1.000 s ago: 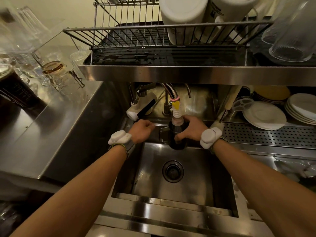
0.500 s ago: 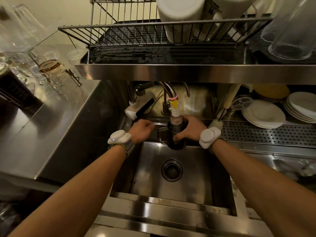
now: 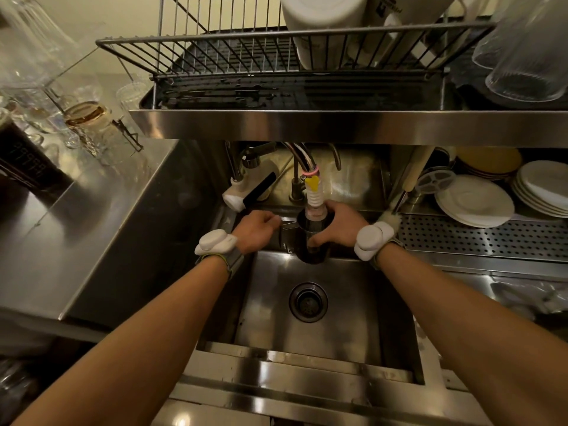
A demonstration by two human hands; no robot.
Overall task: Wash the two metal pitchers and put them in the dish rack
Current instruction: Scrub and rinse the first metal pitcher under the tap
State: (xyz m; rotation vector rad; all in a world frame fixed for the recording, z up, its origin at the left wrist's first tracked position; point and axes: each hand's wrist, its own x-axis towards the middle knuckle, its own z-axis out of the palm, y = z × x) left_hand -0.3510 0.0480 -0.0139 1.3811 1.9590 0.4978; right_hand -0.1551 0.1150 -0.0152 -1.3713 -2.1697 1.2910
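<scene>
Metal pitcher [image 3: 310,244] under faucet [image 3: 313,192] — both hands gripping.

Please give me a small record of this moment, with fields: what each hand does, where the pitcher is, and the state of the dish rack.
left hand: closed on the pitcher's handle
right hand: wrapped around the pitcher's body
metal pitcher: upright, held over the sink, under the faucet nozzle
nozzle tip: reaches into the pitcher's mouth
water flow: cannot tell
second pitcher: not seen
dish rack: above the sink, left part free, white containers on the right
task stage: washing, nothing racked yet
</scene>
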